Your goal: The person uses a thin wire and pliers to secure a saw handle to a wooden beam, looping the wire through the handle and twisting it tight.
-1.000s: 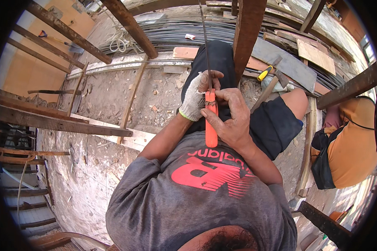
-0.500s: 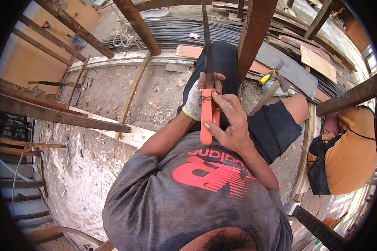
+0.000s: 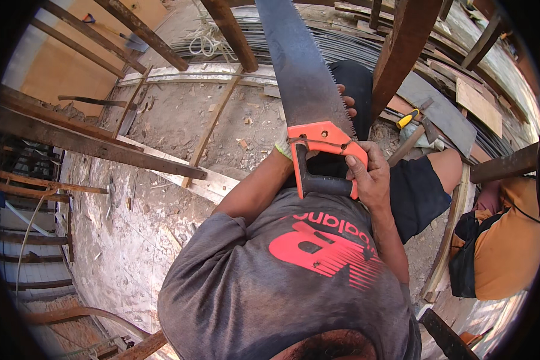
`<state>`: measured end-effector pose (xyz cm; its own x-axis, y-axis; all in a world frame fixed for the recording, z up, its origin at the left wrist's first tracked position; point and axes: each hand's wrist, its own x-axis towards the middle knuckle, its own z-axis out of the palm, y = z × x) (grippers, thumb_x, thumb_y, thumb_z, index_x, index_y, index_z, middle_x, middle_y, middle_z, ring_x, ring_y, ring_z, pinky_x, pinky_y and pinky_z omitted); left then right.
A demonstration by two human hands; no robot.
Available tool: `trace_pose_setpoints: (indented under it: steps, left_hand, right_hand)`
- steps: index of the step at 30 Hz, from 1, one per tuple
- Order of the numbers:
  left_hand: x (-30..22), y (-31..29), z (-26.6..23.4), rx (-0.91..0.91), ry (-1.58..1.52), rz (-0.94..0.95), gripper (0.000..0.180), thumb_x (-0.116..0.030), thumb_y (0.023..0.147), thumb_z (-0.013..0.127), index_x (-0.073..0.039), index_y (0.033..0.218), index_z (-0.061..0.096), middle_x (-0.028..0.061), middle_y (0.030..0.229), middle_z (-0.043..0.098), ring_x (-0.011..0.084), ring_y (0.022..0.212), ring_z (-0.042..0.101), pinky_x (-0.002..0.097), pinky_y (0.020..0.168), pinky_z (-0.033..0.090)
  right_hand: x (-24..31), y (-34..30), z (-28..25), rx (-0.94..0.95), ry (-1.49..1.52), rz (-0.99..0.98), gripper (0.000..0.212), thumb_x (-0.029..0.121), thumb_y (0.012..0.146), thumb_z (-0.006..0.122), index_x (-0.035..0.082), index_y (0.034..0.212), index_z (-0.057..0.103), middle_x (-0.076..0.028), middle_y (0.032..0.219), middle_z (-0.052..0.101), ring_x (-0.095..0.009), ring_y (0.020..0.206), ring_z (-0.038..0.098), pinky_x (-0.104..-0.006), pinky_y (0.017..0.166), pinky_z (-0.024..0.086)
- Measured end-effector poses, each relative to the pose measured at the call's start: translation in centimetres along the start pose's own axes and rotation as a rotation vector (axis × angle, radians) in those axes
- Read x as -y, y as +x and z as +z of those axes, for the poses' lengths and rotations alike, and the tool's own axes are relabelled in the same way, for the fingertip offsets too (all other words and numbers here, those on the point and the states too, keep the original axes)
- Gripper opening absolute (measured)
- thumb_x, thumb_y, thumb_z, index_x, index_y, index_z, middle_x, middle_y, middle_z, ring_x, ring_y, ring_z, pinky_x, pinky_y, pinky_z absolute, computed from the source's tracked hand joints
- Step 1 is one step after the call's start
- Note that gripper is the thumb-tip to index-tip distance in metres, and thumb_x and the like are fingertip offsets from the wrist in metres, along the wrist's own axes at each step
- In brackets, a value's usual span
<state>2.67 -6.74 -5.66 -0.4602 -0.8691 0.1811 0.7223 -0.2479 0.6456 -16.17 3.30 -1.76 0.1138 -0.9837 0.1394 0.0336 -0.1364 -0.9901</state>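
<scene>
A handsaw (image 3: 303, 78) with a wide, toothed grey blade stands over my lap, its blade face turned toward me. Its orange handle (image 3: 324, 133) has a black inner grip, and a thin dark wire or cord runs across the upper part. Bare, my right hand (image 3: 373, 175) grips the handle's right side, thumb on the orange edge. Behind the saw is my left hand (image 3: 347, 101), in a pale glove; the fingertips show bare past the toothed edge, bent around the back of the blade. The saw hides most of that palm.
Wooden posts (image 3: 396, 57) rise close ahead and at the left. Beyond lie long dark rods (image 3: 252, 45) and boards. A yellow-handled tool (image 3: 408, 118) and a hammer-like tool (image 3: 423, 129) are at the right. Another person in orange (image 3: 504, 240) sits at the far right.
The saw has turned from edge-on to broad side toward me. My right hand has shifted to the handle's right side, while my left hand stays behind the saw. The view has shifted slightly.
</scene>
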Motion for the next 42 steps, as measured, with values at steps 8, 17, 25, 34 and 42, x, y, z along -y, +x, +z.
trace_pose_setpoints:
  steps: [8, 17, 25, 34, 42]
  left_hand:
    - [-5.1, -6.9, 6.5, -0.444, 0.563, -0.002, 0.045, -0.043, 0.102, 0.056, -0.001, 0.111, 0.068, 0.0059, 0.092, 0.069, 0.0118, 0.079, 0.062, 0.0266, 0.071, 0.049]
    - [-4.5, -7.8, 9.0, -0.401, 0.493, 0.048, 0.049, -0.040, 0.102, 0.056, 0.004, 0.122, 0.061, 0.0143, 0.104, 0.070, 0.0203, 0.089, 0.069, 0.0310, 0.083, 0.056]
    - [-2.1, -7.0, 9.2, -0.470, 0.343, 0.079, 0.045, -0.047, 0.104, 0.051, -0.004, 0.111, 0.060, 0.0095, 0.085, 0.065, 0.0152, 0.067, 0.063, 0.0302, 0.065, 0.054]
    - [-2.8, -6.0, 8.9, -0.540, 0.565, 0.070, 0.044, -0.048, 0.104, 0.052, -0.005, 0.104, 0.058, 0.0030, 0.075, 0.057, 0.0099, 0.056, 0.055, 0.0226, 0.052, 0.045]
    - [-2.2, -5.6, 7.2, -0.644, 0.538, 0.106, 0.042, -0.047, 0.104, 0.051, -0.005, 0.103, 0.058, 0.0037, 0.075, 0.058, 0.0095, 0.056, 0.056, 0.0224, 0.051, 0.046]
  right_hand:
    - [-1.0, 0.3, -2.4, -0.065, 0.054, -0.043, 0.029, 0.022, 0.096, 0.071, 0.000, 0.112, 0.060, -0.001, 0.085, 0.063, -0.005, 0.064, 0.055, -0.0203, 0.057, 0.045]
    - [-2.4, 0.3, -1.5, -0.116, 0.076, -0.206, 0.031, 0.020, 0.095, 0.072, 0.000, 0.114, 0.059, -0.003, 0.090, 0.064, -0.006, 0.066, 0.058, -0.0211, 0.059, 0.048]
    - [-3.7, 0.5, -0.3, -0.181, -0.063, -0.207, 0.029, 0.017, 0.098, 0.068, -0.002, 0.118, 0.058, -0.006, 0.090, 0.063, -0.009, 0.065, 0.060, -0.0228, 0.058, 0.049]
    - [-3.0, 0.2, 0.1, -0.136, -0.076, -0.185, 0.055, 0.023, 0.090, 0.077, -0.003, 0.132, 0.052, -0.013, 0.111, 0.059, -0.019, 0.091, 0.062, -0.0335, 0.079, 0.053]
    - [0.2, -0.5, 0.9, -0.136, -0.784, -0.774, 0.065, 0.017, 0.074, 0.085, 0.001, 0.130, 0.054, -0.016, 0.116, 0.054, -0.035, 0.100, 0.059, -0.0461, 0.089, 0.048]
